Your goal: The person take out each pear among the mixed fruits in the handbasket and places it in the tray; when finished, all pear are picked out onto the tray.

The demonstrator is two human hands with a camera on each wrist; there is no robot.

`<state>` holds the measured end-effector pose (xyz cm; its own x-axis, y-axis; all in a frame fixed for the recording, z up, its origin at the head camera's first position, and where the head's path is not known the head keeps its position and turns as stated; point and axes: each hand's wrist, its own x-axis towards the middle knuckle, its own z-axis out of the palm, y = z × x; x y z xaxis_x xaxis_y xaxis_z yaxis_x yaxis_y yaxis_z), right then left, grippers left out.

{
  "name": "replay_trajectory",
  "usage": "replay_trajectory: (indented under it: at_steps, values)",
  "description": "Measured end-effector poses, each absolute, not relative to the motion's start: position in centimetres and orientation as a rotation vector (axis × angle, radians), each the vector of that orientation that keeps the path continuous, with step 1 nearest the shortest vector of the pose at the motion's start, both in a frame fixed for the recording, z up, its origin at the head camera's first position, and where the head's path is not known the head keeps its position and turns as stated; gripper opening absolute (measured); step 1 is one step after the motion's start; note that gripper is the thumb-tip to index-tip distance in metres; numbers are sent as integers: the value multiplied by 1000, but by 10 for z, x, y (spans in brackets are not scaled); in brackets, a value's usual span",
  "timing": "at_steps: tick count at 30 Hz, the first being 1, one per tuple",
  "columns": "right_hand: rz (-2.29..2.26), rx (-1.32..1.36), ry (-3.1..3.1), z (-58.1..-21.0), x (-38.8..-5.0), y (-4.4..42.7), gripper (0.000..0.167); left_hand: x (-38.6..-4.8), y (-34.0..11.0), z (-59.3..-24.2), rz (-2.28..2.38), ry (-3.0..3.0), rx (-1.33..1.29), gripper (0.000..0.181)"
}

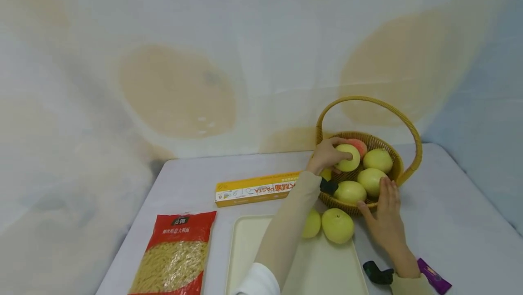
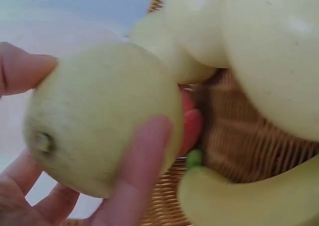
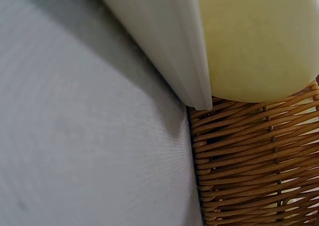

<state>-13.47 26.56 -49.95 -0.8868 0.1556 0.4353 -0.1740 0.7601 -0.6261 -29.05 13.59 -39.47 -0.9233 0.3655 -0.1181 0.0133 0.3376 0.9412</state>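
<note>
A wicker basket with a tall handle holds several yellow-green round fruits and a red-pink fruit. My left hand grips one yellow-green fruit at the basket's left side; in the left wrist view its fingers and thumb curl round that fruit, above a yellow curved fruit. My right hand rests with extended fingers against the basket's front right rim and a fruit. The right wrist view has the basket's woven side, but no hand.
A cream tray stands in front of the basket, with two yellow-green fruits at its back edge. Left of it lie a yellow pasta box and a red pasta bag. A purple packet lies beside my right wrist.
</note>
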Motion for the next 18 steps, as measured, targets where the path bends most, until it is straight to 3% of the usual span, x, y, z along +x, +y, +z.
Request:
replay_trajectory:
  at_steps: [18]
  values:
    - [967, 53, -2476, -505, -147, 270, 86, -276, 85, -389, 1916, 2188, 474, 30]
